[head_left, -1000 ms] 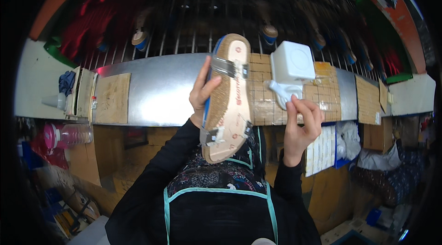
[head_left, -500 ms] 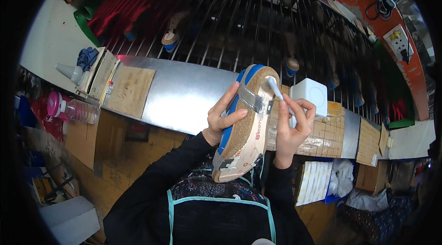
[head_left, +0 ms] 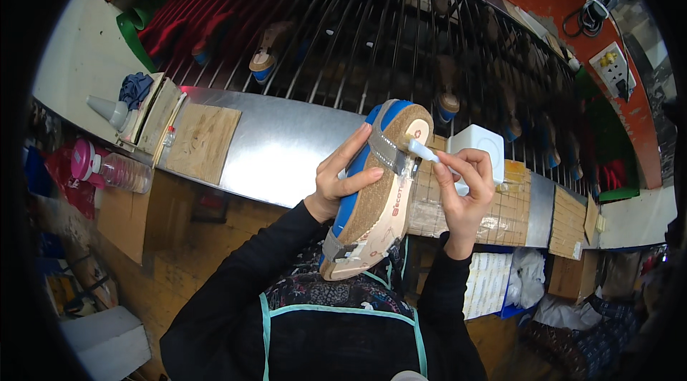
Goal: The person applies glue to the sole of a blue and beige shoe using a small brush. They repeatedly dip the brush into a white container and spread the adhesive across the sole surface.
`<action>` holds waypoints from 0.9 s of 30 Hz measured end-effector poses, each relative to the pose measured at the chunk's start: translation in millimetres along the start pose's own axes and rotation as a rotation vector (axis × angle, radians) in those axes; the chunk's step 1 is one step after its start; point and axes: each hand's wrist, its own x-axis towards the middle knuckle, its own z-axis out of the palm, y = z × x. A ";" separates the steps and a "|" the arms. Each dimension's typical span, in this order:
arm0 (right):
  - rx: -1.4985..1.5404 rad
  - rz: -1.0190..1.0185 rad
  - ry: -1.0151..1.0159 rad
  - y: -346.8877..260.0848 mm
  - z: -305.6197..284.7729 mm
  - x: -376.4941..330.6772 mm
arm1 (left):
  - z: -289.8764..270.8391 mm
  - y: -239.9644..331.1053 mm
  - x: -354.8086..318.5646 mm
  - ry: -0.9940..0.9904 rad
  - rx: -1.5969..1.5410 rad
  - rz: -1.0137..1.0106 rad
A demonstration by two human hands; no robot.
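My left hand (head_left: 341, 179) grips a sandal (head_left: 370, 209) from its left side, thumb over the edge. The sandal is on a blue shoe last (head_left: 352, 203), bottom up, with brown cork along the sides, a pale insole strip down the middle and a grey studded strap folded over it. Between the fingertips of my right hand (head_left: 469, 191) is a small pale brush (head_left: 422, 150), its bristle end hidden or too small to make out. The brush tip touches the sandal's underside near the strap end. Just behind my right hand stands a white square container (head_left: 478, 146).
Beyond the metal bench (head_left: 275, 141) runs a conveyor of metal rods (head_left: 322, 59) carrying several blue-lasted sandals (head_left: 262, 66). Taped cardboard (head_left: 517, 202) covers the bench at right; a wooden board (head_left: 202, 139) lies at left. A pink-lidded bottle (head_left: 125, 171) is at far left.
The brush tip has moved from the sandal's rounded far end down toward the strap end, now lying flatter. My right hand has shifted slightly right; the left keeps its grip.
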 end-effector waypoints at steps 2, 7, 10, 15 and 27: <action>0.032 0.010 -0.024 0.7 -2.7 1.1 | -1.0 -0.8 1.4 -0.003 0.005 0.000; 0.037 -0.007 -0.031 1.0 -4.5 -2.7 | 0.7 0.1 2.1 0.010 -0.047 -0.013; 0.001 -0.032 -0.025 -0.2 -5.3 -6.3 | 2.3 1.8 3.1 0.036 -0.076 -0.025; -0.050 -0.056 -0.013 -3.0 -9.5 -8.2 | 3.8 2.5 6.2 0.038 -0.097 -0.018; 0.005 -0.081 0.148 -9.9 -8.5 -0.1 | 11.1 3.3 14.5 0.130 -0.128 -0.013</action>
